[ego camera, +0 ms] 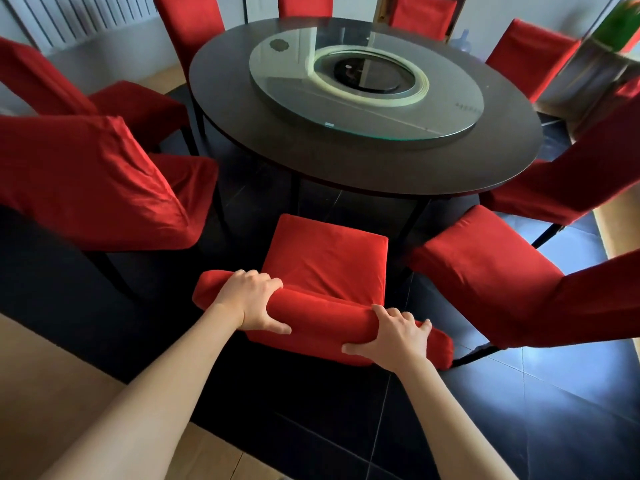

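Gripped along the top rail of the red chair [325,258] by left hand [251,299] and right hand [394,336], fingers [272,281] curled over the padding. Parked near the round worktop [311,161]. Probably stiff frame, soft slippy cover: squeeze through to the rail.

Matt red cloth covers the foreground chair [329,258], creased across the seat and drawn smooth over the rolled top of the backrest. The neighbouring chairs [104,188] wear the same matt red fabric, wrinkled. The round table [329,157] has a dark, smooth top of low sheen, seemingly wood. Its turntable [433,112] is clear glass, glossy, with a greenish edge. The floor tiles [519,403] are dark, smooth and glossy; the floor border [52,375] is pale, matt, wood-grained. The chair legs [476,357] are thin and dark, material uncertain.
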A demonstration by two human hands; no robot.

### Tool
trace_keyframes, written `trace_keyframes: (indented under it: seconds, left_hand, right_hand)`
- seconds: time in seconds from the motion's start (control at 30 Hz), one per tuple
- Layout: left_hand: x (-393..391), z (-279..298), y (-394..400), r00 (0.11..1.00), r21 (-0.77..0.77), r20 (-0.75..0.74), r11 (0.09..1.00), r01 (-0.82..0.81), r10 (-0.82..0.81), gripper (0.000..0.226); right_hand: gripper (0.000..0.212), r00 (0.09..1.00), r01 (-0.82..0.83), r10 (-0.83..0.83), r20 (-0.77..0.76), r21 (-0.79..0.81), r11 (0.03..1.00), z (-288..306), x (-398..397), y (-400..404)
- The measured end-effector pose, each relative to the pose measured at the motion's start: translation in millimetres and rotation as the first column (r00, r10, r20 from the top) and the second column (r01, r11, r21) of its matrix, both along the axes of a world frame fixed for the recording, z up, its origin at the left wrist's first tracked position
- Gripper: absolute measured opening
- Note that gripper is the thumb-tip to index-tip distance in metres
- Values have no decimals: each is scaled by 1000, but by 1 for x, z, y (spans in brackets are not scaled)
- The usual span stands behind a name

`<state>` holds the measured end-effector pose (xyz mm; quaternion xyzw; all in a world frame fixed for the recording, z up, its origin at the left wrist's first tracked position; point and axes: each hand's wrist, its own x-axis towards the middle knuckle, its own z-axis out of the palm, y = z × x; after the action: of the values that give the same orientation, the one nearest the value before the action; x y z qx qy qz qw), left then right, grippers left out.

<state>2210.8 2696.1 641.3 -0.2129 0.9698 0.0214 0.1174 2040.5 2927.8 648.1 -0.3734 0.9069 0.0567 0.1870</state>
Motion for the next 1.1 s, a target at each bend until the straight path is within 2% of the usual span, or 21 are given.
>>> trace_keyframes:
  seconds: [0.27,0.33,0.43,0.73,1.1]
  left_hand:
    - [11,1,9,995,36,-25,995,-91,92,112]
    - [18,4,9,993,55,-49,993,-101,103,108]
    - [35,17,-7,988,5,-64,990,-138,138,103]
    - [144,78,-104,892,-148,-188,886,-439,411,90]
    - [314,114,-263,743,-140,-286,741,-657,605,91]
  right_hand:
    - [115,979,-172,173,110,-16,985,6,-2,-16]
    - [110,969,-195,201,142,-55,979,10,5,-30]
    - [99,958,-222,241,156,-130,966,19,18,-61]
    - [90,900,-396,427,84,-250,883,67,65,-190]
    - [91,809,-572,585,-62,-316,757,116,198,-385]
